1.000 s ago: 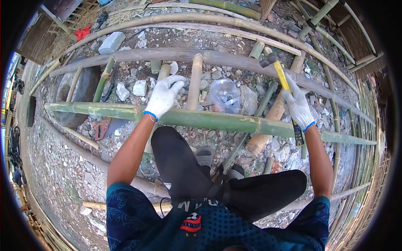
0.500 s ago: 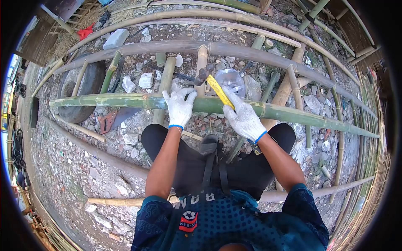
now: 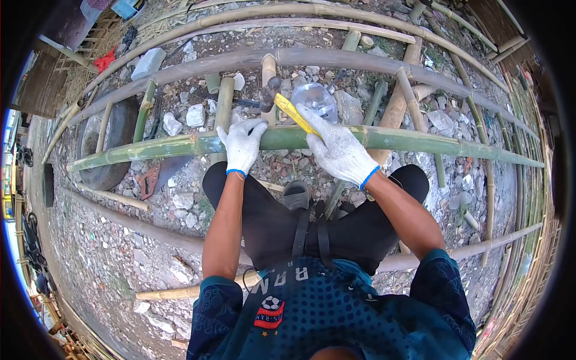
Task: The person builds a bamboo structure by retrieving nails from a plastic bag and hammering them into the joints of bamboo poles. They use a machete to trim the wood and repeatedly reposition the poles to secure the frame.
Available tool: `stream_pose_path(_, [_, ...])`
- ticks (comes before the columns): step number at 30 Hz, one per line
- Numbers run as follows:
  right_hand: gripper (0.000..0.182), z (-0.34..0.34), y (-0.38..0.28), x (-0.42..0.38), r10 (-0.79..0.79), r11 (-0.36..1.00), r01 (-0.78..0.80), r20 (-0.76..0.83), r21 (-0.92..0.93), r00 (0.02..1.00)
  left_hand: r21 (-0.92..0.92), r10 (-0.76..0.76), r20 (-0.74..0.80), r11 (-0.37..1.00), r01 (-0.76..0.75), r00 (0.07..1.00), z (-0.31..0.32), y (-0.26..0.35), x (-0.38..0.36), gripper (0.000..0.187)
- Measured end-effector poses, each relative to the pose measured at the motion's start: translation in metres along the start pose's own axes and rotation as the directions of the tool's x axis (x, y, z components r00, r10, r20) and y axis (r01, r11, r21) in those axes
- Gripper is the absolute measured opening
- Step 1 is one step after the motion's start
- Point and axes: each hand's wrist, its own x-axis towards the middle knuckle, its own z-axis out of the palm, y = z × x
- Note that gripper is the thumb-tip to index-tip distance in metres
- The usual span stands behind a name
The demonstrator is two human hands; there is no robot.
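In a white knit glove with a blue cuff, my right hand (image 3: 338, 148) is closed round the yellow handle of a hammer (image 3: 296, 113). The dark hammer head lies to the upper left, over the top end of a short upright bamboo piece (image 3: 269, 71). My left hand (image 3: 243, 144), gloved the same way, grips a long green bamboo pole (image 3: 408, 140) from the near side, fingers bent over its top. This pole runs across in front of my knees. Just beyond the hammer sits a clear plastic container (image 3: 315, 101).
A brown bamboo rail (image 3: 354, 58) runs parallel beyond the green pole, with short crosspieces between. At the left lie a tyre (image 3: 117, 129) and a handsaw (image 3: 148, 182). Broken stones (image 3: 195, 116) cover the ground. Another bamboo pole (image 3: 174, 293) lies near my body.
The view has shifted slightly, so hands, hammer and pole appear a little further left and up. My left hand keeps its place on the pole, and the hammer stays in my right hand.
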Motion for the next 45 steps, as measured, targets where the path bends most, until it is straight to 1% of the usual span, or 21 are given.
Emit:
stream_pose_path(2, [0.060,-0.004,-0.006,0.001,0.008,1.000,-0.009,0.027,0.023,1.000,-0.017,-0.007,0.000,1.000,0.007,1.000,-0.001,0.002,-0.001,0.034])
stream_pose_path(5, [0.059,-0.001,-0.009,0.003,-0.038,0.999,0.038,-0.031,-0.016,0.999,0.019,0.041,-0.065,0.999,-0.040,0.997,0.004,-0.002,-0.002,0.034])
stream_pose_path(8, [0.058,0.002,-0.004,0.007,-0.070,0.998,0.070,-0.017,-0.005,0.997,0.002,0.023,-0.044,1.000,-0.023,0.999,0.000,0.002,-0.002,0.034])
stream_pose_path(11, [0.058,0.004,0.002,0.014,0.044,0.996,-0.030,0.161,-0.086,0.986,0.096,-0.011,0.041,0.995,0.007,0.999,-0.006,0.007,-0.001,0.035])
stream_pose_path(14, [0.058,-0.004,-0.003,0.021,0.029,0.993,-0.010,0.170,-0.114,0.985,0.034,-0.018,0.045,0.999,0.016,0.999,-0.007,0.012,-0.003,0.035])
stream_pose_path(17, [0.056,-0.011,-0.017,0.018,-0.096,0.995,0.096,-0.038,-0.012,0.995,0.034,0.067,-0.079,0.997,-0.065,0.995,0.008,-0.006,-0.001,0.035])
stream_pose_path(20, [0.056,0.014,0.002,0.013,-0.222,0.974,0.226,-0.222,-0.006,0.949,0.036,0.081,-0.084,0.996,-0.079,0.993,0.005,-0.002,-0.003,0.035])
stream_pose_path(21, [0.057,-0.007,-0.013,0.012,0.009,0.998,-0.001,0.121,-0.065,0.993,0.052,0.055,-0.049,0.997,-0.052,0.997,0.003,0.000,-0.003,0.035])
stream_pose_path(24, [0.058,-0.006,-0.009,0.014,0.015,0.999,-0.009,0.131,-0.044,0.991,0.078,0.029,0.019,0.996,-0.031,0.999,-0.005,0.004,0.000,0.036])
stream_pose_path(25, [0.057,-0.011,-0.020,0.011,0.049,0.998,-0.045,0.113,-0.037,0.992,0.051,0.045,-0.002,0.998,-0.045,0.999,-0.003,0.003,0.003,0.035])
stream_pose_path(28, [0.056,0.019,-0.008,0.002,-0.154,0.981,0.175,-0.217,0.080,0.964,0.069,0.036,-0.018,0.997,-0.035,0.999,0.003,-0.001,-0.003,0.034])
stream_pose_path(29, [0.056,0.028,0.004,0.003,-0.184,0.982,0.188,-0.190,0.004,0.964,0.096,0.051,-0.027,0.994,-0.048,0.998,0.006,-0.007,-0.003,0.034])
stream_pose_path(32, [0.057,0.000,-0.011,0.014,0.071,0.997,-0.068,0.138,-0.030,0.988,0.091,0.061,-0.003,0.994,-0.061,0.998,-0.001,-0.008,-0.003,0.033])
stream_pose_path(33, [0.057,-0.001,-0.015,0.015,-0.069,0.997,0.070,0.011,-0.045,0.998,0.069,0.061,0.012,0.996,-0.062,0.998,-0.003,-0.004,0.000,0.033])
stream_pose_path(36, [0.056,-0.004,-0.031,0.008,-0.056,0.995,0.070,-0.192,0.067,0.980,0.025,0.075,0.020,0.997,-0.075,0.997,0.000,-0.004,-0.006,0.032])
stream_pose_path(37, [0.058,0.008,-0.021,0.008,-0.152,0.984,0.174,-0.293,0.047,0.944,0.005,0.082,0.019,0.997,-0.083,0.996,-0.002,-0.003,-0.007,0.032])
stream_pose_path(40, [0.060,0.007,-0.007,0.013,0.001,0.993,0.012,0.106,-0.114,0.994,0.010,0.041,0.058,0.999,-0.042,0.997,-0.010,0.002,-0.007,0.029])
stream_pose_path(41, [0.061,0.000,-0.009,0.012,0.042,0.987,-0.017,0.153,-0.162,0.987,0.027,0.025,0.070,0.999,-0.027,0.997,-0.007,-0.002,-0.008,0.028])
stream_pose_path(42, [0.061,-0.003,-0.012,0.019,-0.047,0.990,0.052,0.037,-0.128,0.998,0.037,0.013,0.072,0.999,-0.016,0.997,-0.005,0.000,-0.002,0.027])
stream_pose_path(44, [0.060,0.004,-0.010,0.010,-0.170,0.985,0.163,-0.149,-0.058,0.974,0.025,0.106,-0.064,0.994,-0.105,0.992,0.006,-0.010,-0.006,0.024])
stream_pose_path(45, [0.059,0.009,-0.005,0.006,-0.174,0.985,0.168,-0.152,-0.050,0.973,0.023,0.136,-0.137,0.991,-0.134,0.981,0.009,-0.013,-0.001,0.023])
